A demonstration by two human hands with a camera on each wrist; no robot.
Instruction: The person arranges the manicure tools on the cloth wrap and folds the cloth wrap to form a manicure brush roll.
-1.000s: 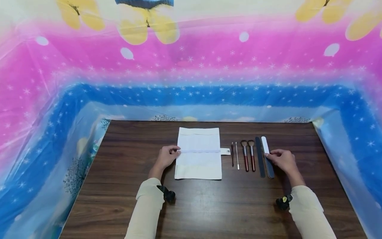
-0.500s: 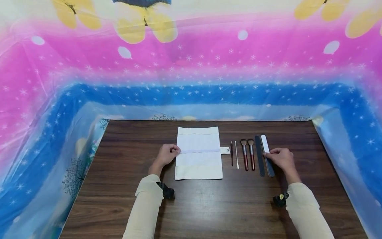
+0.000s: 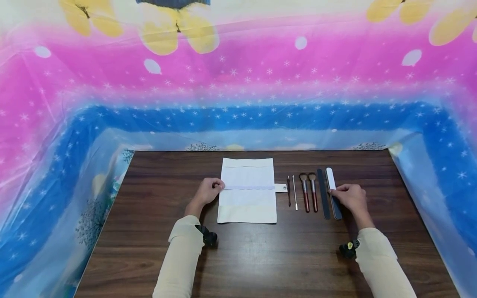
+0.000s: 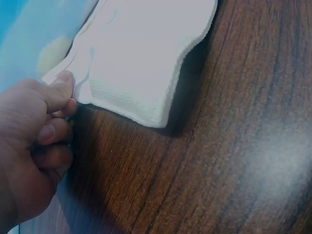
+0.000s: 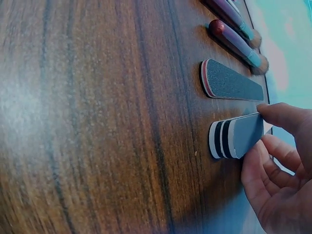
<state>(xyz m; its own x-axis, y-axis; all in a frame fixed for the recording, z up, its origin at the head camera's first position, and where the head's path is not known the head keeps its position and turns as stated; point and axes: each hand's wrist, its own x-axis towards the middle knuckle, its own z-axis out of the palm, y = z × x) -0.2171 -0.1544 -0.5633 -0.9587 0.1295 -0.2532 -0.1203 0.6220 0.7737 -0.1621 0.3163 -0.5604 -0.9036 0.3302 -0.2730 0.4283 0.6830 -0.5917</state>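
Observation:
A white cloth pouch (image 3: 247,176) lies spread flat on the table, with a snap tab (image 3: 281,188) sticking out at its right. My left hand (image 3: 209,191) pinches the pouch's left edge between thumb and forefinger; the left wrist view shows the cloth (image 4: 131,63) bunched there. At the right end of a row of tools, my right hand (image 3: 351,198) holds a thick nail buffer (image 3: 331,176), white at the far end and grey toward me. Thumb and fingers grip its sides in the right wrist view, where its layered black-and-white end (image 5: 224,139) shows.
Left of the buffer lie a black nail file (image 3: 323,194), two makeup brushes (image 3: 305,194) with red-brown handles, a slim metal tool (image 3: 295,192) and a dark thin tool (image 3: 288,192). A printed cloth (image 3: 238,120) rises behind the wooden table (image 3: 257,256).
Both hands keep their holds on the pouch edge and the nail buffer. The head view has shifted slightly; pouch and tools lie in the same arrangement.

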